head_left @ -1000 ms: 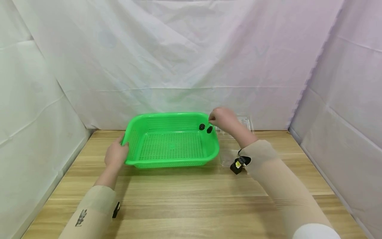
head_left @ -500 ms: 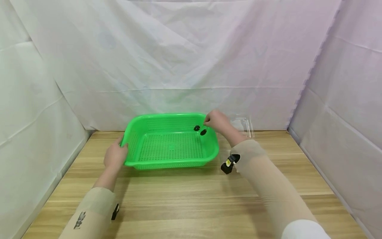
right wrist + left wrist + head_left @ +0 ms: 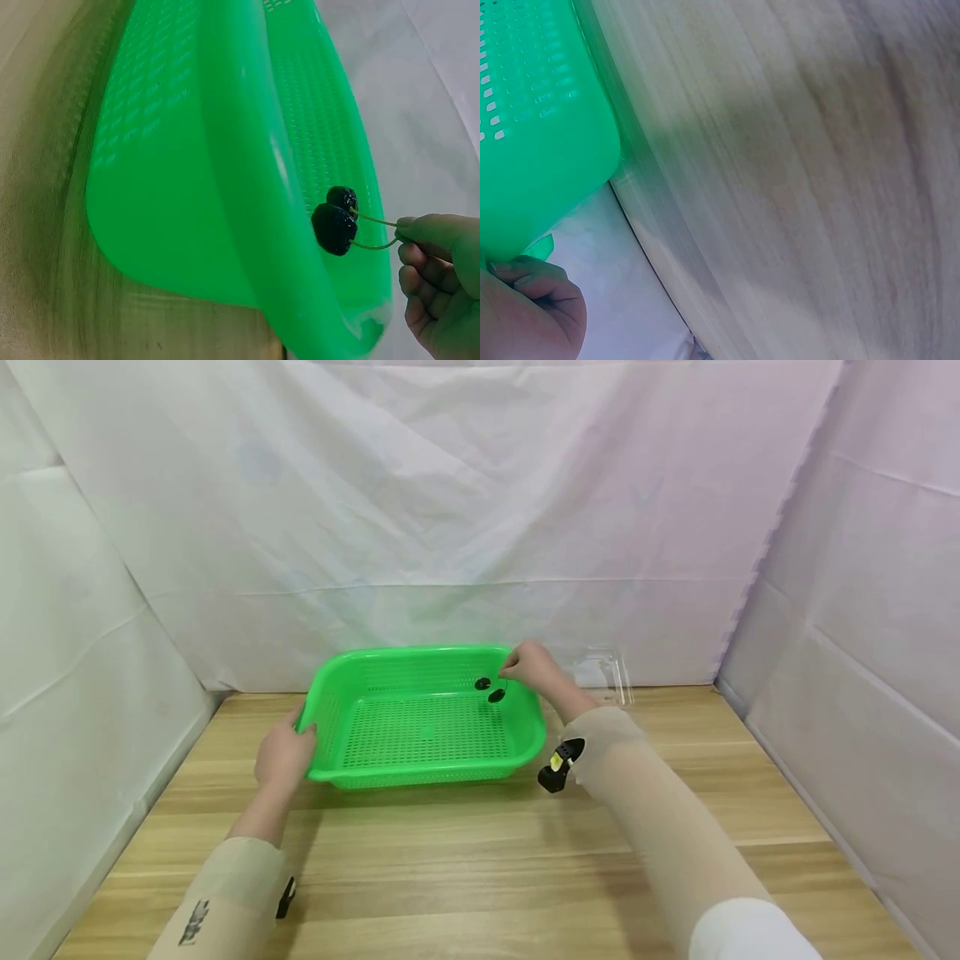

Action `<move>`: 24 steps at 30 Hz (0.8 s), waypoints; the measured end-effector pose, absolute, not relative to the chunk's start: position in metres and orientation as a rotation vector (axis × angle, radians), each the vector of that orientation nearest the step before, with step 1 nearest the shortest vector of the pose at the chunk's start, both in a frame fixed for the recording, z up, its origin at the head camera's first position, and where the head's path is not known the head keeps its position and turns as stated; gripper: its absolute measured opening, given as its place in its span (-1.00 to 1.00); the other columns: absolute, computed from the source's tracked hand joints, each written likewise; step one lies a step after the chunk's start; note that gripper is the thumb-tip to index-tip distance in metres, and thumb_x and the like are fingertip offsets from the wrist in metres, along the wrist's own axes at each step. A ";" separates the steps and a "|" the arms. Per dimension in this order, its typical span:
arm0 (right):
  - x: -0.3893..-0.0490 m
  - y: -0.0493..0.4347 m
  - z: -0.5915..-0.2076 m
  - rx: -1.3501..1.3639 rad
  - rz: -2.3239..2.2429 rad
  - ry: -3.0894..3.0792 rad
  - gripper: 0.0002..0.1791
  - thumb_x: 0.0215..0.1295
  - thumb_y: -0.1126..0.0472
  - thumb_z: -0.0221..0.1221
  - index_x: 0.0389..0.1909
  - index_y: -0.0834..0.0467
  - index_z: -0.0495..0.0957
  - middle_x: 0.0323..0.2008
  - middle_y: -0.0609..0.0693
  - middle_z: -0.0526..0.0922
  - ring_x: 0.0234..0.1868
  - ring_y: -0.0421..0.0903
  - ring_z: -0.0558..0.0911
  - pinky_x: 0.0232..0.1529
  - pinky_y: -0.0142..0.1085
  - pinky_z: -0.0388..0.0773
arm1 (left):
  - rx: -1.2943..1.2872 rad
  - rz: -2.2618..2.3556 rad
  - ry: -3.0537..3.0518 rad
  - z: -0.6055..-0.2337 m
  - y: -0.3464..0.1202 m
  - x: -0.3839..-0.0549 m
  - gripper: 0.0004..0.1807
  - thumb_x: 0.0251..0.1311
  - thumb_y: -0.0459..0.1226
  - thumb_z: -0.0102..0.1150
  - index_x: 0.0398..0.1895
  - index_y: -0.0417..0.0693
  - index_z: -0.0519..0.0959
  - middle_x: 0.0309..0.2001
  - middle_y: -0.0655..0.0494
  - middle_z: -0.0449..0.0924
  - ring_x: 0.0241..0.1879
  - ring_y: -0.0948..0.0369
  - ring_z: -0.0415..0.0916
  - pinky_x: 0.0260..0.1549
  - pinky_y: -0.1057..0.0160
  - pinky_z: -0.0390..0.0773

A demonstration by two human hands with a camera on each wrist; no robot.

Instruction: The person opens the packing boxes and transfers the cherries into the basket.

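Observation:
My right hand pinches the joined green stems of a pair of dark cherries between thumb and forefinger. Both cherries dangle inside the right end of a green plastic basket, above its perforated floor. In the right wrist view, the near rim stands in front of the basket's inside, and the cherries show just beyond it. At the opposite end, my left hand grips the basket's left rim, thumb on the inner side. The left wrist view shows that hand's curled fingers at the rim.
A clear plastic container stands behind my right forearm, partly hidden by it. White cloth hangs at the back and both sides of the wooden table. Small black devices are strapped at both wrists.
My right hand has moved left and slightly down with the cherries, from near the basket's right rim to farther inside it. The left hand keeps its grip on the rim.

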State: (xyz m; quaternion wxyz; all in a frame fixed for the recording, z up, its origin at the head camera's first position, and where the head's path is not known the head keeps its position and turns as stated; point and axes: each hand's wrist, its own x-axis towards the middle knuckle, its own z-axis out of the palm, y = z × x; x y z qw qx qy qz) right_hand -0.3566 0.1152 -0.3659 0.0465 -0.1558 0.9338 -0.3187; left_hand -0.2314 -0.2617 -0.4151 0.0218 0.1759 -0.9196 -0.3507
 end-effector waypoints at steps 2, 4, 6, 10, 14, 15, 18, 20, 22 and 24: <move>-0.358 0.115 -0.368 -0.455 -0.999 2.831 -0.84 0.27 0.29 0.27 -0.23 0.30 0.72 -0.23 0.14 0.73 -0.20 0.01 0.65 -0.16 -0.20 0.58 | 0.539 -1.088 -2.848 -0.415 -0.262 -0.231 -0.37 0.46 -0.13 -0.22 0.55 0.02 0.01 0.37 -0.32 0.23 -0.36 -0.01 0.40 -0.48 0.12 0.33; -0.360 0.115 -0.370 -0.448 -1.006 2.820 -0.84 0.27 0.28 0.27 -0.22 0.30 0.72 -0.22 0.15 0.73 -0.22 -0.02 0.63 -0.19 -0.22 0.57 | 0.531 -1.093 -2.846 -0.414 -0.262 -0.231 -0.38 0.46 -0.14 -0.22 0.55 0.02 0.01 0.37 -0.32 0.23 -0.37 0.00 0.40 -0.48 0.12 0.33; -0.362 0.115 -0.373 -0.447 -1.008 2.811 -0.83 0.28 0.28 0.26 -0.23 0.31 0.72 -0.22 0.16 0.72 -0.28 -0.04 0.61 -0.23 -0.23 0.55 | 0.527 -1.098 -2.844 -0.414 -0.262 -0.230 -0.37 0.46 -0.14 -0.23 0.55 0.01 0.00 0.37 -0.32 0.23 -0.39 0.01 0.40 -0.48 0.13 0.34; -0.365 0.113 -0.378 -0.448 -0.980 2.812 -0.84 0.27 0.27 0.27 -0.25 0.29 0.73 -0.23 0.14 0.73 -0.35 -0.11 0.57 -0.26 -0.25 0.53 | 0.520 -1.106 -2.845 -0.415 -0.262 -0.228 -0.38 0.46 -0.15 -0.23 0.55 0.00 0.00 0.36 -0.33 0.23 -0.42 0.03 0.39 -0.48 0.13 0.35; -0.366 0.111 -0.383 -0.432 -0.946 2.813 -0.85 0.27 0.27 0.28 -0.28 0.29 0.73 -0.27 0.12 0.74 -0.37 -0.11 0.57 -0.25 -0.25 0.53 | 0.519 -1.115 -2.849 -0.415 -0.262 -0.227 -0.38 0.47 -0.14 -0.22 0.55 -0.01 0.00 0.37 -0.33 0.23 -0.39 0.02 0.40 -0.47 0.12 0.35; -0.366 0.111 -0.384 -0.425 -0.944 2.814 -0.85 0.27 0.27 0.28 -0.28 0.29 0.73 -0.27 0.11 0.74 -0.37 -0.11 0.57 -0.25 -0.26 0.52 | 0.518 -1.114 -2.848 -0.415 -0.262 -0.227 -0.38 0.47 -0.14 -0.21 0.55 -0.01 0.01 0.37 -0.32 0.22 -0.37 0.01 0.41 -0.47 0.12 0.35; -0.366 0.109 -0.386 -0.403 -0.953 2.816 -0.84 0.28 0.26 0.27 -0.27 0.29 0.73 -0.28 0.11 0.73 -0.37 -0.05 0.57 -0.29 -0.24 0.47 | 0.518 -1.110 -2.840 -0.416 -0.264 -0.227 -0.38 0.47 -0.13 -0.21 0.55 0.00 0.01 0.37 -0.32 0.22 -0.32 -0.01 0.42 -0.46 0.12 0.35; -0.366 0.108 -0.387 -0.392 -0.950 2.827 -0.83 0.29 0.25 0.27 -0.26 0.28 0.73 -0.25 0.09 0.73 -0.34 -0.04 0.59 -0.29 -0.23 0.47 | 0.514 -1.102 -2.840 -0.415 -0.265 -0.227 -0.38 0.47 -0.13 -0.22 0.55 0.01 0.01 0.37 -0.32 0.22 -0.32 -0.02 0.42 -0.46 0.12 0.35; -0.366 0.106 -0.387 -0.387 -0.910 2.845 -0.83 0.28 0.24 0.27 -0.27 0.28 0.74 -0.25 0.08 0.74 -0.36 -0.06 0.59 -0.29 -0.22 0.49 | 0.513 -1.101 -2.837 -0.416 -0.266 -0.227 -0.38 0.48 -0.12 -0.22 0.55 0.02 0.01 0.36 -0.32 0.23 -0.34 -0.01 0.42 -0.47 0.12 0.34; -0.366 0.104 -0.387 -0.381 -0.853 2.862 -0.82 0.27 0.23 0.28 -0.29 0.28 0.74 -0.25 0.08 0.74 -0.43 -0.11 0.56 -0.29 -0.23 0.49 | 0.509 -1.102 -2.837 -0.416 -0.266 -0.227 -0.38 0.48 -0.12 -0.22 0.55 0.02 0.01 0.36 -0.33 0.24 -0.34 -0.01 0.42 -0.47 0.12 0.35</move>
